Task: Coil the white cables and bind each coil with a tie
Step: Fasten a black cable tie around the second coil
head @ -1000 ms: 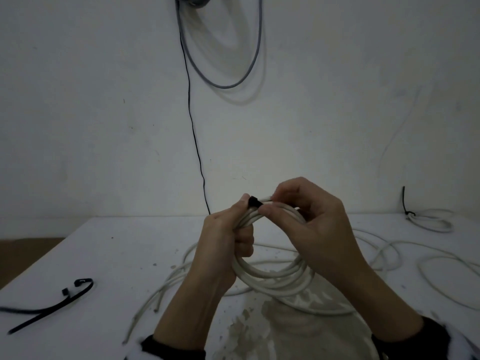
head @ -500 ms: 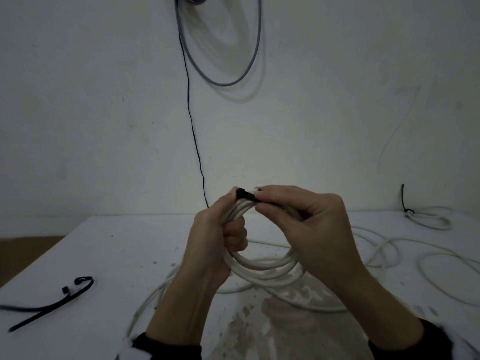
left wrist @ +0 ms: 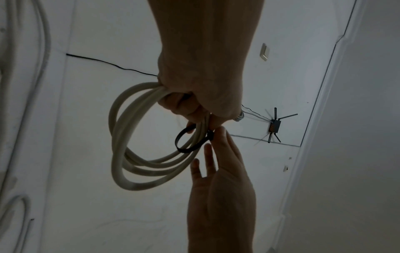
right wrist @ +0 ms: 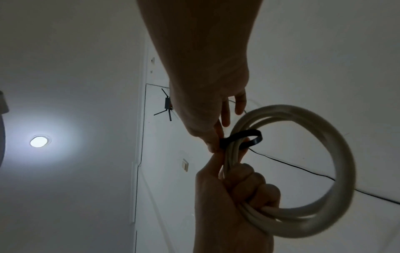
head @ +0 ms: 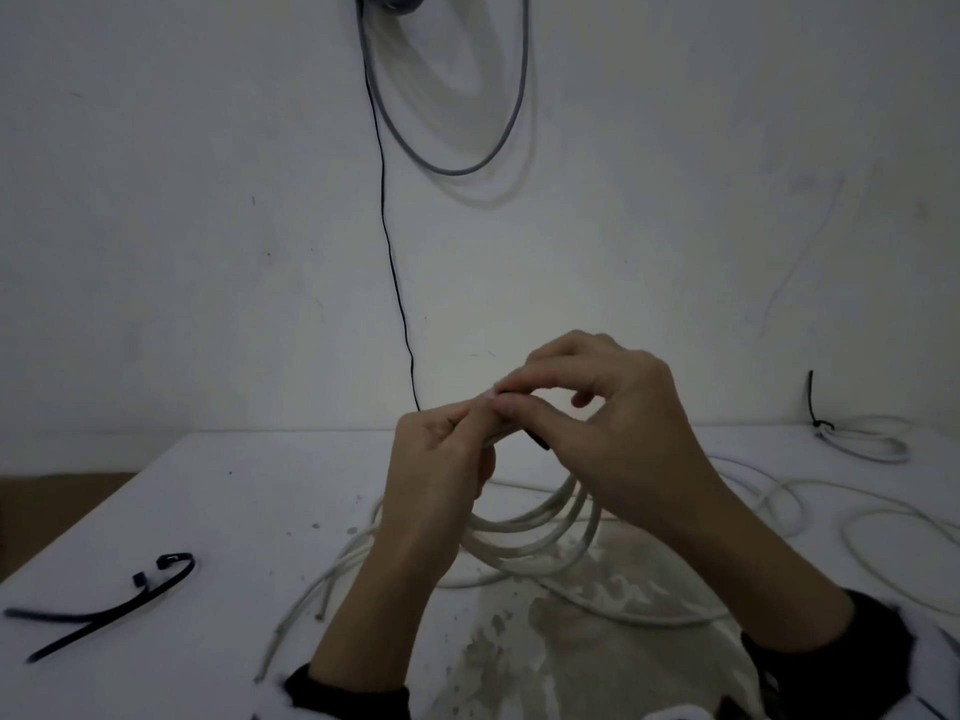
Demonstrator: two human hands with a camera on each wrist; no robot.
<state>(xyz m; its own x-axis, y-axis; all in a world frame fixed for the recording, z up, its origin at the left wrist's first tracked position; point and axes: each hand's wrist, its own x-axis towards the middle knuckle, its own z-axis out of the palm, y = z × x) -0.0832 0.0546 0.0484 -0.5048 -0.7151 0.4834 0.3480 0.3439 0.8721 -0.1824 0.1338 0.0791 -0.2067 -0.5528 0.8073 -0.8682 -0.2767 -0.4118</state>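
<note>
My left hand [head: 462,444] grips a white cable coil [head: 524,532] of several turns and holds it up above the table [head: 234,511]. A black tie [left wrist: 184,142] loops loosely round the coil's strands just beside that grip. My right hand [head: 506,400] pinches the tie's joined ends between thumb and forefinger, its other fingers spread. In the right wrist view the tie [right wrist: 249,137] arcs over the coil [right wrist: 324,154], with my right hand [right wrist: 216,143] at its ends and my left hand [right wrist: 238,188] below. The left wrist view shows my left hand [left wrist: 194,106] and right hand [left wrist: 213,137].
Spare black ties [head: 119,605] lie at the table's left front. Loose white cables [head: 779,506] sprawl across the right side. A small coil bound with a black tie [head: 862,439] sits at the far right. A grey cable [head: 467,168] and a thin black wire hang on the wall.
My right fingers have closed over the tie's head, which showed between the hands before. Both hands and the coil have stayed at about the same height.
</note>
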